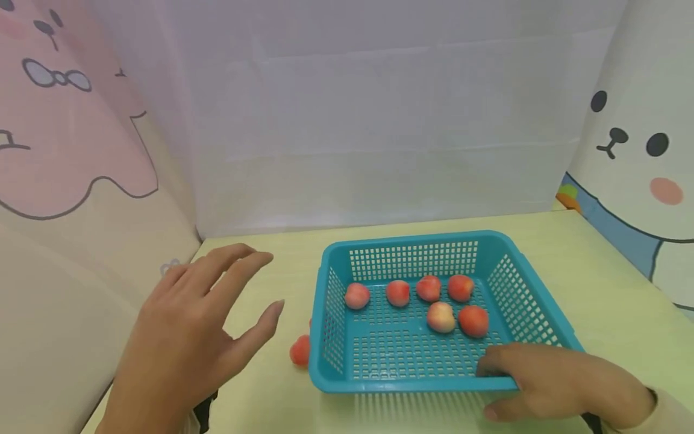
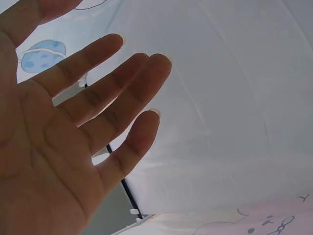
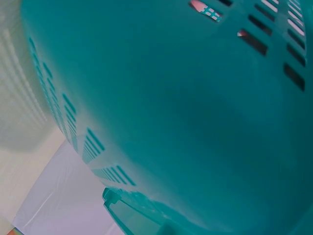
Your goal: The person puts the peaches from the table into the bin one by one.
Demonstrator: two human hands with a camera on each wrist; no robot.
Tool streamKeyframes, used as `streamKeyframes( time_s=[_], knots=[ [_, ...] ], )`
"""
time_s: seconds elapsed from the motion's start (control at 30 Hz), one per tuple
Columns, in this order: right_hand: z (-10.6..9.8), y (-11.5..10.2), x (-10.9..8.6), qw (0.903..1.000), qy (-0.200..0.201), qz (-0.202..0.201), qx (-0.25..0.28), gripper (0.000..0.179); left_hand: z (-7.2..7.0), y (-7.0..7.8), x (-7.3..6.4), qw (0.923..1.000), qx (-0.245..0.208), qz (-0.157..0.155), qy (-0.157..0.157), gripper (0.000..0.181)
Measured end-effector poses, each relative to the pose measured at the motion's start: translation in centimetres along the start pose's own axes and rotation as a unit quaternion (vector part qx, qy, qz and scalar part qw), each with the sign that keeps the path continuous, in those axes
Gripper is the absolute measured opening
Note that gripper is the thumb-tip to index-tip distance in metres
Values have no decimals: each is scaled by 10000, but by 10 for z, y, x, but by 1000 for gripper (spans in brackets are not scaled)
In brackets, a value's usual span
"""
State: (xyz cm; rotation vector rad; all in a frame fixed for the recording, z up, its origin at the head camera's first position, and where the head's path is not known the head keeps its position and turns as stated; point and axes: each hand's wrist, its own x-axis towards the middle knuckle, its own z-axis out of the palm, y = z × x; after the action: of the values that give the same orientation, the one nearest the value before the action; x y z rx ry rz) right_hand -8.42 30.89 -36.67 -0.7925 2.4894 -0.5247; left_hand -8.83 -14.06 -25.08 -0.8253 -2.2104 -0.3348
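A turquoise plastic basket (image 1: 417, 385) with slotted walls has several small red-and-yellow peaches (image 1: 398, 293) on its floor, mostly toward the back. My right hand (image 1: 558, 380) grips the basket's near rim close to the right corner, fingers over the inside and thumb outside. The right wrist view is filled by the basket wall (image 3: 161, 112), and the hand does not show there. To the left of the basket, my left hand (image 1: 187, 328) is held in the air, palm (image 2: 44, 161) empty and fingers spread. A red peach (image 1: 300, 351) lies outside by the basket's left wall, partly hidden behind it.
The basket stands on a pale yellow tabletop (image 1: 260, 337). White cloth (image 1: 379, 120) hangs along the back edge. Cartoon-printed cloths rise on the left (image 1: 65, 150) and right (image 1: 645, 181) sides.
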Motion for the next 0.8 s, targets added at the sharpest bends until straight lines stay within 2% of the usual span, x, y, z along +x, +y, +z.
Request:
streamKeyframes(
  time_s=[0.1, 0.3, 0.4, 0.5, 0.6, 0.7, 0.8],
  knots=[
    [0, 0, 0, 10000, -1, -1, 10, 40, 0, -5, -1, 9999, 78, -88, -73, 52],
    [0, 0, 0, 10000, -47, 41, 57, 40, 7, -18, 2, 9994, -55, -137, -303, 42],
    [0, -1, 1, 9998, -91, 96, 120, 39, 12, -27, 3, 9986, -98, -343, -388, 41],
    [-1, -1, 2, 9998, -102, 113, 128, 40, 16, -35, 1, 9953, -93, -667, -702, 40],
    [-1, -1, 2, 9998, -97, 111, 121, 40, 20, -40, 1, 9840, -273, -1120, -1358, 42],
    [-1, 0, 1, 9999, -75, 96, 113, 41, 25, -43, 2, 9631, -430, -1623, -2105, 45],
    [0, 0, 1, 9999, -40, 87, 92, 41, 32, -47, 3, 9445, -509, -1899, -2631, 49]
  ],
)
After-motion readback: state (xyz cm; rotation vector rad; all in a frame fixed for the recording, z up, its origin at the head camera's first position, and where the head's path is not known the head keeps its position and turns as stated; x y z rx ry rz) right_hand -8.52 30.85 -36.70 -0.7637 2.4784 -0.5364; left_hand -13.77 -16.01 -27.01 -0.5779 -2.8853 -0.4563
